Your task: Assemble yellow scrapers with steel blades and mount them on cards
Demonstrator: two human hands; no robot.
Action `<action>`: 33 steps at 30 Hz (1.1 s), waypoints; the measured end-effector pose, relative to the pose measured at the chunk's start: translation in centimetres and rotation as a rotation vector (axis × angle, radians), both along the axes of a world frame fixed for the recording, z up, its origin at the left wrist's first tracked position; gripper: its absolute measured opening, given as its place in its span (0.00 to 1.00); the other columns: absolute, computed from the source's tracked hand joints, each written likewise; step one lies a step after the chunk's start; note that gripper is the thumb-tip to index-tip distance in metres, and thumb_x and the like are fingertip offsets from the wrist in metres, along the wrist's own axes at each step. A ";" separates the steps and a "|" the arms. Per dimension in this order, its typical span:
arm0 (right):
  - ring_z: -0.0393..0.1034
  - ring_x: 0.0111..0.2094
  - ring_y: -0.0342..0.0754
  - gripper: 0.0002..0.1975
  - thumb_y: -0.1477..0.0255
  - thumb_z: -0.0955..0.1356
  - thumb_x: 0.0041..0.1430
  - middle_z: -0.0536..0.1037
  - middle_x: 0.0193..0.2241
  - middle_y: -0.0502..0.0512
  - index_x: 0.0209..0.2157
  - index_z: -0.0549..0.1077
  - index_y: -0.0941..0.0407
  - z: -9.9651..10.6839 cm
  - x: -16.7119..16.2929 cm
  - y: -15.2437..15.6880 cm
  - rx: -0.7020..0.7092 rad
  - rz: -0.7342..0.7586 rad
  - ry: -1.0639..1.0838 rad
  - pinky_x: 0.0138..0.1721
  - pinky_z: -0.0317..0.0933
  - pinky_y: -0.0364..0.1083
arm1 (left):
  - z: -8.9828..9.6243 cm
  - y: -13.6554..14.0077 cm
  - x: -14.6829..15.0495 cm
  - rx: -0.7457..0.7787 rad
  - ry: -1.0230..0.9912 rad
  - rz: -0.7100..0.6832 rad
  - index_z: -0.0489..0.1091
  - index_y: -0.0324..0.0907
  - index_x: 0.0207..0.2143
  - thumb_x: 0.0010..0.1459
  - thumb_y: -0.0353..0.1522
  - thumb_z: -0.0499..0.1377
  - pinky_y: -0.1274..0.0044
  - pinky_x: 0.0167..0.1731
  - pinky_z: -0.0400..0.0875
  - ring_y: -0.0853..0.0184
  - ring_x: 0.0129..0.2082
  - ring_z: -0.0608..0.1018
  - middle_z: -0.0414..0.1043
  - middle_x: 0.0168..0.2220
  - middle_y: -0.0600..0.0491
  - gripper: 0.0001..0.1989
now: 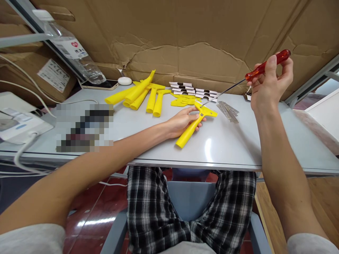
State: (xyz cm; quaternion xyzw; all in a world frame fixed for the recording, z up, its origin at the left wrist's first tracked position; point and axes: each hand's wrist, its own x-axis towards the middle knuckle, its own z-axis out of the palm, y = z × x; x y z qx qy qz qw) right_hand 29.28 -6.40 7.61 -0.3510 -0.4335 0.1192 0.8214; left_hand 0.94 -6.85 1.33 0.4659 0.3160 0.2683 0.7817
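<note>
My left hand (182,122) is closed around a yellow scraper (191,129), its wide head pointing away from me and its hollow handle toward the table's front edge. In my right hand (272,79) is a screwdriver with a red handle (261,70), raised at an angle. The long shaft (227,91) slopes down to the left, its tip at the scraper's head. Whether the tip sits in a screw is too small to tell. Flat metal blades (229,111) lie in a loose pile right of the scraper head. Behind it are yellow flat pieces (184,100).
More yellow scraper handles (141,92) lie in a heap at the back left. White-and-black packets (182,86) are stacked behind. A plastic bottle (71,47) leans at left, by a phone (99,84) and a white oval object (124,81). Cardboard (185,38) walls the back.
</note>
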 end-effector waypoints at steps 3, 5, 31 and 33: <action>0.65 0.23 0.39 0.28 0.50 0.76 0.65 0.79 0.34 0.48 0.49 0.61 0.49 0.1 -0.1 0.0 0.004 -0.004 0.010 0.26 0.60 0.42 | 0.2 -0.1 0.0 0.000 0.009 0.008 0.69 0.41 0.57 0.77 0.23 0.56 0.72 0.35 0.73 0.68 0.31 0.79 0.83 0.43 0.43 0.10; 0.65 0.23 0.38 0.27 0.51 0.76 0.65 0.79 0.34 0.48 0.49 0.61 0.49 0.2 -0.2 -0.1 0.011 -0.008 0.010 0.26 0.60 0.42 | 0.1 -0.1 0.0 -0.002 0.001 0.005 0.69 0.40 0.57 0.77 0.23 0.57 0.72 0.35 0.73 0.68 0.31 0.80 0.83 0.43 0.43 0.10; 0.67 0.21 0.40 0.49 0.32 0.82 0.45 0.79 0.32 0.46 0.51 0.62 0.49 -0.7 0.6 1.5 0.043 -0.010 -0.018 0.23 0.58 0.42 | 0.0 -0.1 0.0 0.010 0.008 0.003 0.69 0.40 0.58 0.76 0.23 0.59 0.72 0.34 0.73 0.67 0.31 0.80 0.84 0.44 0.42 0.11; 0.69 0.22 0.41 0.48 0.33 0.82 0.46 0.79 0.32 0.46 0.51 0.63 0.49 -0.7 0.5 1.4 0.040 -0.012 -0.032 0.23 0.59 0.43 | 0.0 -0.1 0.0 0.008 0.004 0.002 0.70 0.40 0.57 0.76 0.23 0.59 0.72 0.34 0.73 0.67 0.31 0.80 0.84 0.44 0.42 0.11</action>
